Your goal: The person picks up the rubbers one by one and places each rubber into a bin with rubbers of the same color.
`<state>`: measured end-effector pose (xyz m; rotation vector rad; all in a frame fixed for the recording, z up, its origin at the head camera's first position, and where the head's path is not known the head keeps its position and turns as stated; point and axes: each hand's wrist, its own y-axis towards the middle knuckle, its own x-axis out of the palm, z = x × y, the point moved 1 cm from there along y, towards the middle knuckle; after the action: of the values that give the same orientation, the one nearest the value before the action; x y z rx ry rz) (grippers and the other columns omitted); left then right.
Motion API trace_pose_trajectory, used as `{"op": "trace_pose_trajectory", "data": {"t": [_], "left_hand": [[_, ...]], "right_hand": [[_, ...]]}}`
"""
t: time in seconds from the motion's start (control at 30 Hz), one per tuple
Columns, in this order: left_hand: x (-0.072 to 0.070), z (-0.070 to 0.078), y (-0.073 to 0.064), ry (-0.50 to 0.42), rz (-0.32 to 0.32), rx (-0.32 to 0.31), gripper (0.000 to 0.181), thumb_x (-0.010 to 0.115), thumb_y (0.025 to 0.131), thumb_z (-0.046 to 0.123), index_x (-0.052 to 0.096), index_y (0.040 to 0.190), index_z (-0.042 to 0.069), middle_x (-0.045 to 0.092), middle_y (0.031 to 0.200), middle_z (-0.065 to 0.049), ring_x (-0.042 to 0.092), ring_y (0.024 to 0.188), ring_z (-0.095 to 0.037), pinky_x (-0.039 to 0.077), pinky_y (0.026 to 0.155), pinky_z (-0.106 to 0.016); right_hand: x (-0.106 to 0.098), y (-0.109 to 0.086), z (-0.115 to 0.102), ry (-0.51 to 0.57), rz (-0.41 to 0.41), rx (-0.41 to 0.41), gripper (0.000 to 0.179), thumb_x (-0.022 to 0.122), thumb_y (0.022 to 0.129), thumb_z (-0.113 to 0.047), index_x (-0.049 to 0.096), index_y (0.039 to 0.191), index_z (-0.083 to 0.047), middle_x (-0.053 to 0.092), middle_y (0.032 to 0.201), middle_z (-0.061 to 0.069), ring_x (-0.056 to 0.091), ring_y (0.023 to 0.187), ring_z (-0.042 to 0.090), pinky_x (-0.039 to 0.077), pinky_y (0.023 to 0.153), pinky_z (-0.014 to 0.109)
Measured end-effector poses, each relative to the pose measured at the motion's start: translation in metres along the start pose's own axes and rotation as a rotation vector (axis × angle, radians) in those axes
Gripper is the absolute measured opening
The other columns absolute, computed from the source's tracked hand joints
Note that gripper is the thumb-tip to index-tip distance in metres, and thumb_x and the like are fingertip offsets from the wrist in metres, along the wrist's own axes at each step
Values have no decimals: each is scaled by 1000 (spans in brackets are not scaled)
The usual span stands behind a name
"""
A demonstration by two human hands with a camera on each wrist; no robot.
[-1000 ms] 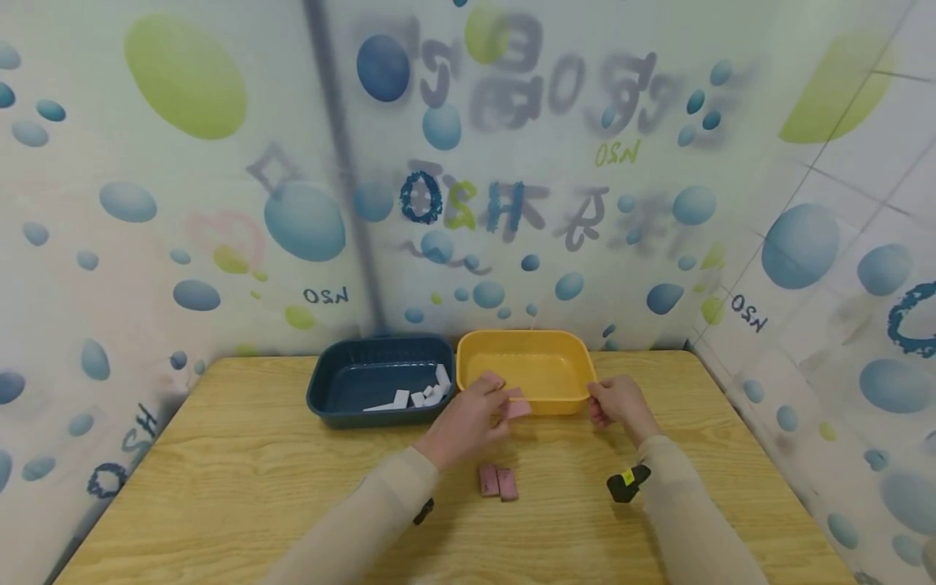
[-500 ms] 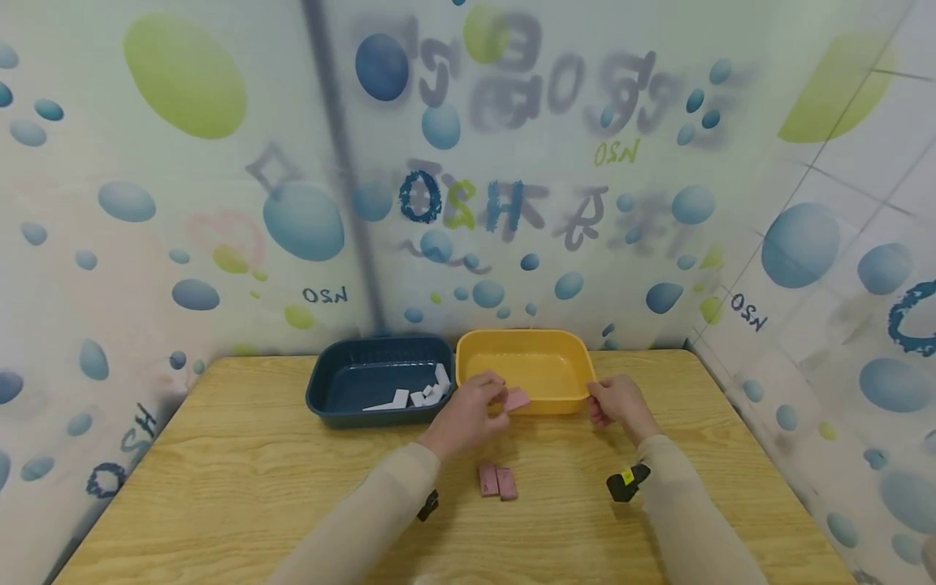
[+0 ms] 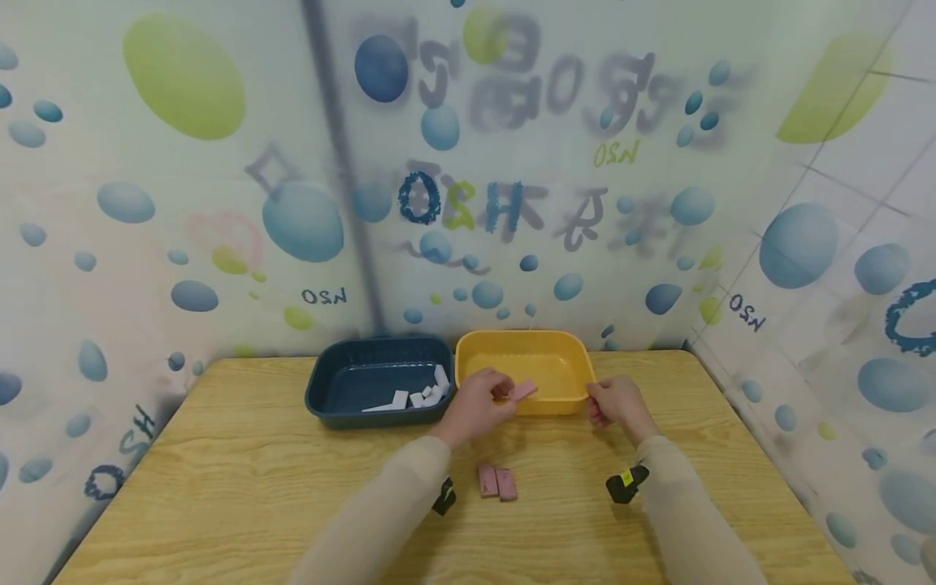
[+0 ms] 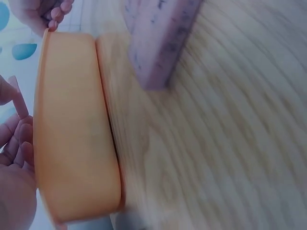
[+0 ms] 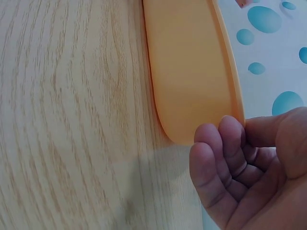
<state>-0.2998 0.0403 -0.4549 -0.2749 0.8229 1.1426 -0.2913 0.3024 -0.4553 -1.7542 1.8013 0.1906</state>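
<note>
In the head view my left hand [image 3: 475, 406] is at the front rim of the yellow tub [image 3: 468, 340], pinching a small flat pink block [image 3: 525, 390] over it. The left wrist view shows this hand's curled fingers [image 4: 26, 134] beside the tub; the block is hidden there. My right hand [image 3: 620, 404] pinches the tub's right front rim between thumb and fingers, also seen in the right wrist view. Two pink blocks [image 3: 488, 481] lie side by side on the table in front; the left wrist view shows dark specks on them.
Left of the yellow tub, right up against it, stands a dark blue tub [image 3: 344, 418] with several white pieces [image 3: 427, 396] in its right part. Both stand at the back of the wooden table [image 3: 278, 496], close to the patterned wall [image 3: 468, 276].
My left hand has shifted slightly right, and the pink block has turned and moved further over the yellow tub. More pink showed at its fingers a second ago. The right hand stays put.
</note>
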Motion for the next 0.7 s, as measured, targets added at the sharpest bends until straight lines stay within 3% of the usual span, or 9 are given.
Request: {"op": "trace_pose_trajectory", "data": {"t": [0.3,0.57,0.7], "left_hand": [[8,-2,14,-62,22,-73,13,78,89,21,73,97,13,65,90,5,58,82,-13,52,75,-27],[10,2,22,-18,48,-56,12,78,88,22,73,88,11,67,82,4,58,77,-12,51,71,-27],[11,5,26,0,36,-83,13,79,88,22,72,85,11,66,80,4,57,75,-12,50,70,-26]], "right_hand": [[2,3,1,10,-2,20,33,45,110,-17,62,97,7,58,70,6,57,61,16,56,60,27],[2,3,2,11,7,17,33,45,110,-18,62,97,8,58,69,5,57,60,16,56,60,27],[1,2,2,11,5,14,34,45,110,-18,63,96,8,59,69,5,57,60,16,56,59,28]]}}
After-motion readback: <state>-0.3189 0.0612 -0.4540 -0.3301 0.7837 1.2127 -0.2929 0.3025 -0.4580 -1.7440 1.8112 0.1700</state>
